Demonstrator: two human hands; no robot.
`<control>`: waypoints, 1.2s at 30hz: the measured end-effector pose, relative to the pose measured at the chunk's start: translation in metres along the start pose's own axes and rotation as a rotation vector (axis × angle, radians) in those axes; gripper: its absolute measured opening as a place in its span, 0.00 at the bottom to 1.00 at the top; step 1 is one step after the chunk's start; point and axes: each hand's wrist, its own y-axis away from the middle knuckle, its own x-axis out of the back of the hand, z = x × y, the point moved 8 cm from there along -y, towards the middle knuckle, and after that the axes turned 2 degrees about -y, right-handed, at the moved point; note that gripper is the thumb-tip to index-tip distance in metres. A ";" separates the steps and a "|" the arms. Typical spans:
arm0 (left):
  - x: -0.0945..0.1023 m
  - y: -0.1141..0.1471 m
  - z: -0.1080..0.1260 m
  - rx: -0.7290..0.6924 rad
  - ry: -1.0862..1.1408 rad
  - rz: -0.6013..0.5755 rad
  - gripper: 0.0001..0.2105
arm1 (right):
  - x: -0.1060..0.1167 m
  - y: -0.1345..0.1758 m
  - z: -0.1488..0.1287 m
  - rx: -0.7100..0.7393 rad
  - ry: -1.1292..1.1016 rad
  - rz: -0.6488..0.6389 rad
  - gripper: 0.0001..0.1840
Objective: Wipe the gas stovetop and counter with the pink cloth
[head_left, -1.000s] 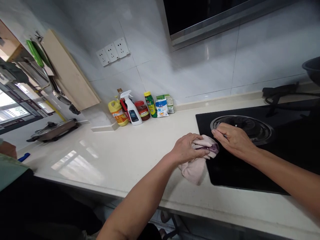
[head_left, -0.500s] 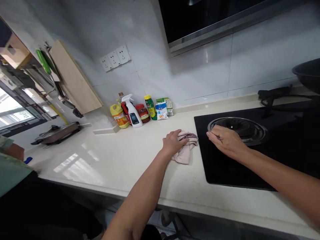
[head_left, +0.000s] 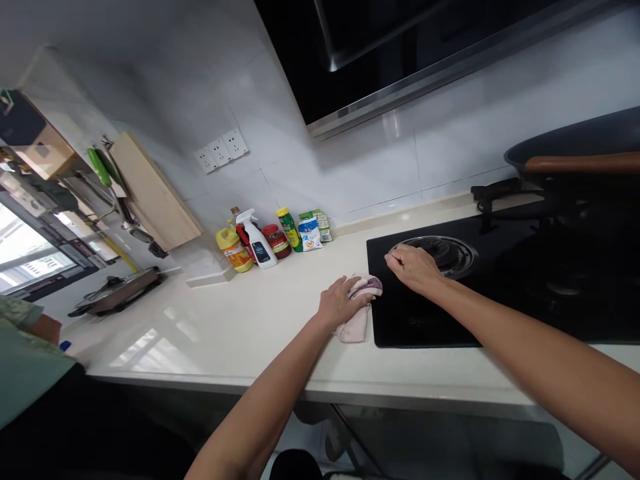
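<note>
- Left hand point(head_left: 343, 301): palm down, fingers bent over the cloth point(head_left: 354, 328), gripping it against the table point(head_left: 280, 333).
- Cloth: pink-white with a purple band, bunched up, on the table at the left edge of the hob point(head_left: 425, 320). Banded end laps over that edge; a loose flap hangs toward the front of the table.
- Right hand point(head_left: 414, 268): curled into a loose fist over the hob, by the left burner point(head_left: 453, 257). Inside of the fist is hidden, so can't say if something small is in it.
- Hands well apart from the wall; right one just beyond the cloth, not touching it.
- Back of table, left to right: yellow jug point(head_left: 235, 252), white sprayer point(head_left: 259, 243), red-lidded jar point(head_left: 277, 241), green bottle point(head_left: 291, 230) with yellow cap, blue-white packet point(head_left: 311, 235), green packet point(head_left: 324, 227) partly behind it.
- Right rear: wok point(head_left: 565, 143) with brown handle point(head_left: 585, 163), cut off by the frame.
- Far left on table: lidded pan point(head_left: 117, 292).
- Wall: sockets point(head_left: 221, 152), hanging board point(head_left: 154, 193); hood point(head_left: 390, 47) above the hob.
- Left edge: another person point(head_left: 30, 367) in a green top, partly in frame.
</note>
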 end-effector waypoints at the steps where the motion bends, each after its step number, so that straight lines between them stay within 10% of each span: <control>1: 0.001 0.009 0.007 -0.010 -0.003 0.002 0.32 | 0.000 0.000 -0.002 0.004 0.008 -0.013 0.21; 17: 0.018 0.124 0.028 -0.111 0.106 0.004 0.26 | 0.011 -0.003 -0.001 -0.020 0.007 -0.070 0.23; 36: 0.002 -0.056 0.009 0.124 -0.063 0.075 0.27 | -0.001 0.005 -0.019 0.062 0.037 -0.189 0.23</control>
